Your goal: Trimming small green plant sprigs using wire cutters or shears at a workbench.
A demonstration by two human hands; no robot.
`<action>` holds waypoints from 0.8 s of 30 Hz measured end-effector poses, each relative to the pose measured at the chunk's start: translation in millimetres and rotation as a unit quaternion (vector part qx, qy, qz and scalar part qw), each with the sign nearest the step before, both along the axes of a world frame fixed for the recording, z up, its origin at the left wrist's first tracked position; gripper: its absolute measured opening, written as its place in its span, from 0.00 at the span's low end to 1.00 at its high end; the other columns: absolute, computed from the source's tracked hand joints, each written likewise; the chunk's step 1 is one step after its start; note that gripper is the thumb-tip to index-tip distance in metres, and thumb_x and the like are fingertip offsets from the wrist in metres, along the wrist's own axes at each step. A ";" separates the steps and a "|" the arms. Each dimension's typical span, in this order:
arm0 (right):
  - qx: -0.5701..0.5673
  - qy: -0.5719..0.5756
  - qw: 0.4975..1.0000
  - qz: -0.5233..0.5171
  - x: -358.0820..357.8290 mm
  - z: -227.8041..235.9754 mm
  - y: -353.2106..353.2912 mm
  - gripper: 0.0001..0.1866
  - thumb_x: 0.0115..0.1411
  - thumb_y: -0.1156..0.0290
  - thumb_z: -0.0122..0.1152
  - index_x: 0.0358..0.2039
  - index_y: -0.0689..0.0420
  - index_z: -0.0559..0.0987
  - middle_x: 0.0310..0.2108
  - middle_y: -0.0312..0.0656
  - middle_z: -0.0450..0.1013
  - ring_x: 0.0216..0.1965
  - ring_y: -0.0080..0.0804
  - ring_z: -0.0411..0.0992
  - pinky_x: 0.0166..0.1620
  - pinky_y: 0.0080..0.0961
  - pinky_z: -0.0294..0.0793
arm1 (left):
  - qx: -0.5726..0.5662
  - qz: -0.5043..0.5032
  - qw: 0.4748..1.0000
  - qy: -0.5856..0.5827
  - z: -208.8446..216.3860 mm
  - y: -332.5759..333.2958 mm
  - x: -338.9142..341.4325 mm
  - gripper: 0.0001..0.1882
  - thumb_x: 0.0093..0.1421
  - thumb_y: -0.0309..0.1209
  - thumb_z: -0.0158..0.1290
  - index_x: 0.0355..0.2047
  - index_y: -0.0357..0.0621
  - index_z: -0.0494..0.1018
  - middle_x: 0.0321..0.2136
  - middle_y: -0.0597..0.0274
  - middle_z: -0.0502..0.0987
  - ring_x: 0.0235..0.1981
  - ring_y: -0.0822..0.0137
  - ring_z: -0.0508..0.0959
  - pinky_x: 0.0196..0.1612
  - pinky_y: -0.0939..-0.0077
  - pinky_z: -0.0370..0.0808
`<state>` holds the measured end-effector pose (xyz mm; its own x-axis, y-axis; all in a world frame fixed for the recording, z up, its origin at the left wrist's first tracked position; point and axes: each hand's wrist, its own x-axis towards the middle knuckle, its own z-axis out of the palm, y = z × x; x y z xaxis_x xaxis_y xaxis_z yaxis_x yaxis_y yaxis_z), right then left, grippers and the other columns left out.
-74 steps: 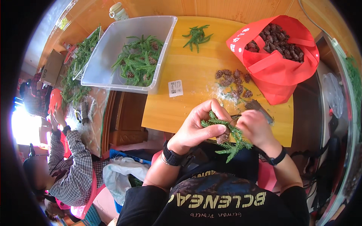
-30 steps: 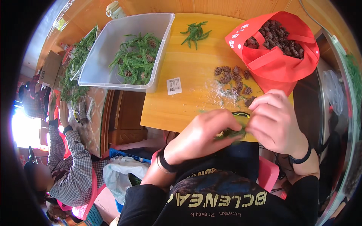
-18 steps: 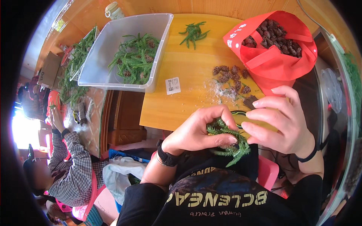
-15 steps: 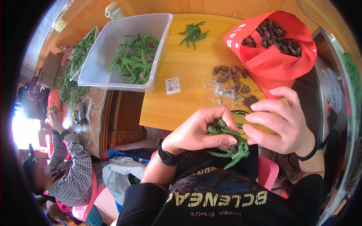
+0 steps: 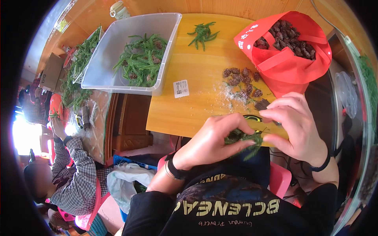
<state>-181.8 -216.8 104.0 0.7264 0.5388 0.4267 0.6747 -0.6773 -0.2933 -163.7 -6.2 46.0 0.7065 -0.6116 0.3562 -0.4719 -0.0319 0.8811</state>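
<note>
My left hand is closed round a green artificial pine sprig, its needles poking out past thumb and fingers above the table's near edge. Beside the sprig's tip is my right hand, its thumb and curled fingers apart with a gap between them. A thin dark stem or wire shows in that gap, seemingly sticking out of the sprig. Just beyond the hands lies a tool with black and yellow handles, partly hidden. A bundle of dark brown sticks or wires lies by my right fingertips.
Loose pine cones and white crumbs lie on the yellow table. A red bag of cones stands at right. At left are a clear plastic bin with sprigs, a white label, and another person at a side table.
My right hand has come down and closer to the sprig. My left hand has turned and shifted right with it, so less of the greenery shows.
</note>
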 end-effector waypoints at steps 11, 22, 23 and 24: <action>-0.089 -0.105 0.982 0.129 -0.4 10.4 -5.1 0.09 0.44 0.65 0.64 0.25 0.54 0.76 0.28 0.34 0.72 0.32 0.31 0.71 0.41 0.38 0.67 | -0.056 -0.107 0.973 0.195 -0.5 3.7 4.1 0.10 0.49 0.22 0.60 0.30 0.39 0.70 0.30 0.60 0.75 0.32 0.69 0.75 0.37 0.77 0.71; 0.076 0.115 0.990 0.036 0.4 10.4 -5.2 0.10 0.43 0.70 0.64 0.28 0.56 0.77 0.23 0.34 0.70 0.32 0.32 0.70 0.38 0.30 0.66 | -0.034 -0.014 0.998 0.058 4.6 0.2 -2.8 0.11 0.47 0.21 0.61 0.29 0.39 0.70 0.28 0.59 0.76 0.33 0.66 0.76 0.37 0.74 0.72; 0.010 0.030 0.997 0.068 1.3 10.2 -6.4 0.14 0.43 0.67 0.65 0.32 0.56 0.76 0.26 0.35 0.71 0.33 0.33 0.70 0.38 0.33 0.67 | -0.033 -0.015 0.998 0.058 3.7 1.6 -1.6 0.11 0.47 0.21 0.61 0.29 0.39 0.70 0.28 0.59 0.76 0.33 0.66 0.76 0.37 0.74 0.72; -0.057 -0.056 0.992 0.099 2.2 9.9 -7.6 0.18 0.44 0.64 0.66 0.36 0.56 0.76 0.28 0.36 0.72 0.33 0.34 0.70 0.38 0.36 0.67 | -0.047 -0.041 0.990 0.126 3.1 2.6 -0.8 0.11 0.48 0.22 0.61 0.29 0.39 0.70 0.29 0.60 0.76 0.33 0.68 0.76 0.38 0.76 0.71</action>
<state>-179.7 -224.5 113.9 0.5533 0.7155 0.4264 0.8217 -0.5527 -0.1388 -164.5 -3.6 49.1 0.7298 -0.6430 0.2323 -0.2334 0.0851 0.9687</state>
